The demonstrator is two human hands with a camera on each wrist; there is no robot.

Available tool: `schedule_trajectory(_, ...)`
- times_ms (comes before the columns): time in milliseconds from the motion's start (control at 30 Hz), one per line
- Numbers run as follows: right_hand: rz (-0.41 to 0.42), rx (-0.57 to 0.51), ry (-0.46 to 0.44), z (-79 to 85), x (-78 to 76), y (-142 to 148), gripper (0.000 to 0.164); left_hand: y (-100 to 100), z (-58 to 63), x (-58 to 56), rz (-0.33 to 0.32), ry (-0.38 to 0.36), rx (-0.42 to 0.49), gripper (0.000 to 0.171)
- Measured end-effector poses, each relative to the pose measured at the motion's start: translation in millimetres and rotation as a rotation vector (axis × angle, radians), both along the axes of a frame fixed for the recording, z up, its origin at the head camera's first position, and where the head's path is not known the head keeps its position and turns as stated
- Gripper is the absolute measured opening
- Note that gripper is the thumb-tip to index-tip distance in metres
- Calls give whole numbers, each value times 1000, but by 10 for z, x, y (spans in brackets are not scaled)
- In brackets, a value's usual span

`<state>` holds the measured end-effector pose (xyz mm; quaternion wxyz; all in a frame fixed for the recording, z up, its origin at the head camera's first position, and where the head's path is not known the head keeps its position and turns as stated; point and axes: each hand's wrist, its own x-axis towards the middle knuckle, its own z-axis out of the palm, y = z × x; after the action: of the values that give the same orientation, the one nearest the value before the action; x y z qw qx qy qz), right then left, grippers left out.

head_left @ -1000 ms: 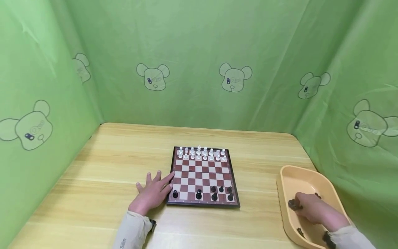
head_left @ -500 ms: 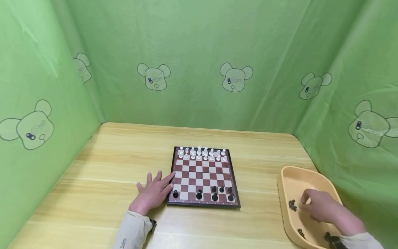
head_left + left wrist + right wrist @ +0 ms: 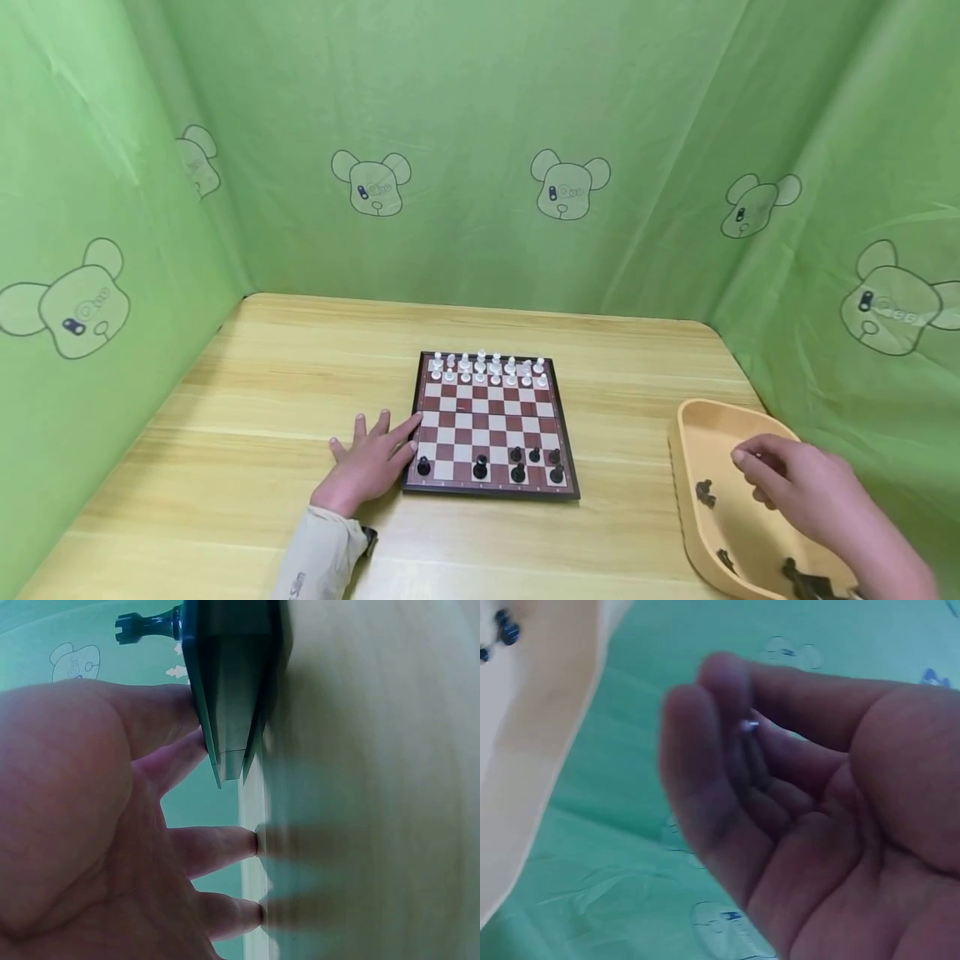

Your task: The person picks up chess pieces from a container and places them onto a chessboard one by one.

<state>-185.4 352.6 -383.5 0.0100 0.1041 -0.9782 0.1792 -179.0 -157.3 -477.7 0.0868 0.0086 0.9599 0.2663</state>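
Observation:
A folding chessboard [image 3: 468,423] lies mid-table, with white pieces [image 3: 480,367] in two rows at the far side and several black pieces [image 3: 518,472] at the near side. My left hand [image 3: 367,467] rests beside its left edge with fingers spread. In the left wrist view, two fingers touch the board's side and two press the tabletop. My right hand [image 3: 806,492] hovers over the right part of an orange tray [image 3: 693,533], thumb and forefinger tips together. A tiny glint shows behind the fingertips in the right wrist view; whether anything is pinched cannot be made out.
Loose black chess pieces [image 3: 705,493] lie in the tray, with another dark piece [image 3: 725,560] nearer its left wall. Green curtains [image 3: 480,250] enclose the wooden table [image 3: 315,350] at the back and sides.
My right hand has left the cluster of black pieces by the tray's left wall, moved right and lifted, its thumb and forefinger closing together. My left hand stays by the board.

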Motion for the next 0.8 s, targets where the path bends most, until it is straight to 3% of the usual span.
schedule_trajectory(267,-32,-181,294,230,201,-255,2,-5,17,2,3,-3,3,52)
schedule_trajectory(467,-39,-362,393,323,291,-477,17,-8,21,3,0,-3,2,52)
schedule_trajectory(633,70,-488,478,341,303,-675,28,-4,14,-2,-4,-4,3,52)
schedule_trajectory(800,233,-487,589,332,255,-795,36,-2,1,-8,-5,-3,3,52)
